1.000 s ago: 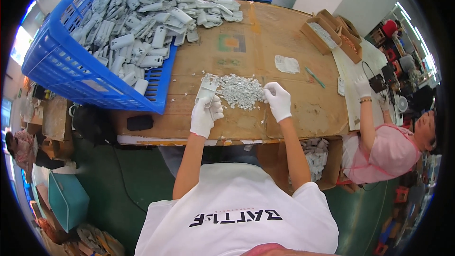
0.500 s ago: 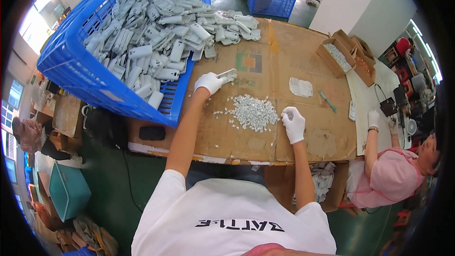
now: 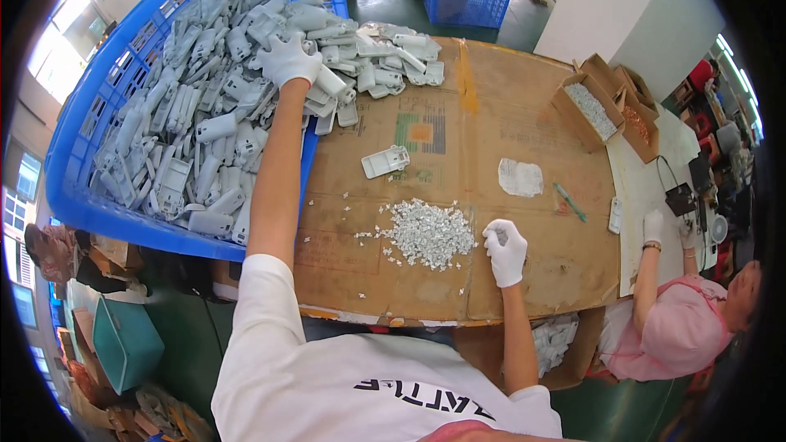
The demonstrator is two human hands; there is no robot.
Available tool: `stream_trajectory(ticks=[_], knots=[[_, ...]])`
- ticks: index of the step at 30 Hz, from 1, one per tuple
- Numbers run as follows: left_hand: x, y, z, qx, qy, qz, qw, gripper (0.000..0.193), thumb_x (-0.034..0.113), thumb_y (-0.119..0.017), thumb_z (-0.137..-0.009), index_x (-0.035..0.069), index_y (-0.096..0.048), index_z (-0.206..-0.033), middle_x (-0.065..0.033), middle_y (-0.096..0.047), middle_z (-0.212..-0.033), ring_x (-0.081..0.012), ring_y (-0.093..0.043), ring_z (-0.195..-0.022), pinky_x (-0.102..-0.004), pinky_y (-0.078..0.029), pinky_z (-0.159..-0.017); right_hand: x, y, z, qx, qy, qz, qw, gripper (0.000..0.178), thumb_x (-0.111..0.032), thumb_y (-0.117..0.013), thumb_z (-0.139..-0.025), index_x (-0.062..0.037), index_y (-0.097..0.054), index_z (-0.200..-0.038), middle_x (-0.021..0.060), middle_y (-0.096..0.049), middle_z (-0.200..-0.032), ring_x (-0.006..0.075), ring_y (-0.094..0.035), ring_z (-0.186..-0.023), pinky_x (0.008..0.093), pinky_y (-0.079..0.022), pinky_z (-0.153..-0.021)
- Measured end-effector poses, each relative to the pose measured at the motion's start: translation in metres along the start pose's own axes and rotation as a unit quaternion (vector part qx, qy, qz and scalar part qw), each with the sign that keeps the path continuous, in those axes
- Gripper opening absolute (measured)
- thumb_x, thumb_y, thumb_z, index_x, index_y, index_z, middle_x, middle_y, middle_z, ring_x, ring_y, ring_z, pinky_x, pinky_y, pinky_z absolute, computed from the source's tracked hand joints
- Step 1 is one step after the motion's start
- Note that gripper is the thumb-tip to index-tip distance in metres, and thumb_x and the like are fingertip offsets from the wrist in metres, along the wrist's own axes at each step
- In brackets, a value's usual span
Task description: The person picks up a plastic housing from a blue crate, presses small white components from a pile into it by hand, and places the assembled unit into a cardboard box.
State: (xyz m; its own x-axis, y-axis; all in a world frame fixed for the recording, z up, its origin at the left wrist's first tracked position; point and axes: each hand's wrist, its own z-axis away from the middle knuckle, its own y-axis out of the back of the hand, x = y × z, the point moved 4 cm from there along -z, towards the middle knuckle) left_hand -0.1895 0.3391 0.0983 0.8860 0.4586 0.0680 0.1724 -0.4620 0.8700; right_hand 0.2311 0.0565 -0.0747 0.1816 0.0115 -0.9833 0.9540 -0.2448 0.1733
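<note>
My left hand (image 3: 288, 60), in a white glove, reaches onto the heap of white plastic casings (image 3: 217, 128) in the blue crate (image 3: 164, 239). Its fingers are spread over the casings, and no casing is visibly gripped. A single white casing (image 3: 385, 161) lies hollow side up on the cardboard-covered table. Nearer to me is a loose pile of small whitish parts (image 3: 430, 233), with a few scattered around it. Just right of that pile, my gloved right hand (image 3: 506, 252) is closed, fingertips pinched together; whatever they hold is too small or hidden to make out.
Casings spill from the crate onto the table (image 3: 540, 237). A crumpled white cloth (image 3: 521, 178) and a green pen-like tool (image 3: 570, 202) lie to the right. Small cardboard boxes (image 3: 585, 110) of parts stand at the far right. A co-worker (image 3: 675, 319) in pink sits on the right.
My left hand has let go of the casing, leaving it on the table, and moved up and left onto the heap. The right hand stays closed beside the small parts. The view has shifted slightly.
</note>
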Motion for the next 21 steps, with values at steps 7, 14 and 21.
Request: stream_trajectory(ticks=[7,14,21], knots=[[0.038,0.011,0.086,-0.072,-0.111,-0.053,0.99,0.03,0.034,-0.068,-0.081,0.026,-0.074,-0.109,-0.0057,-0.058,-0.134,-0.0274,-0.064,-0.106,-0.043,-0.051,-0.093,0.002,0.001,-0.003,0.013,0.009,0.001,1.0,0.008,0.003,-0.061,-0.091,-0.0027,-0.064,-0.094,-0.0007,-0.065,-0.077,0.0024,-0.055,-0.06,0.0196,-0.044,-0.05],[0.073,0.03,0.144,-0.326,-0.185,0.031,0.927,0.05,0.044,-0.058,-0.09,0.023,-0.059,-0.135,-0.0073,-0.057,-0.137,-0.0299,-0.053,-0.13,-0.0599,-0.035,-0.111,0.004,0.004,-0.004,0.019,0.015,0.004,1.0,0.006,0.002,-0.062,-0.09,-0.0022,-0.065,-0.094,-0.0006,-0.066,-0.077,0.0024,-0.054,-0.061,0.0203,-0.045,-0.054],[0.143,0.015,0.007,-0.213,-0.624,-0.17,0.733,0.048,0.036,-0.054,-0.089,0.018,-0.06,-0.133,-0.0179,-0.07,-0.111,-0.0353,-0.067,-0.105,-0.0431,-0.056,-0.085,0.01,0.014,-0.003,0.035,0.003,0.031,0.999,0.005,0.002,-0.063,-0.09,-0.0018,-0.065,-0.093,-0.0004,-0.065,-0.075,0.0025,-0.054,-0.061,0.0207,-0.045,-0.056]])
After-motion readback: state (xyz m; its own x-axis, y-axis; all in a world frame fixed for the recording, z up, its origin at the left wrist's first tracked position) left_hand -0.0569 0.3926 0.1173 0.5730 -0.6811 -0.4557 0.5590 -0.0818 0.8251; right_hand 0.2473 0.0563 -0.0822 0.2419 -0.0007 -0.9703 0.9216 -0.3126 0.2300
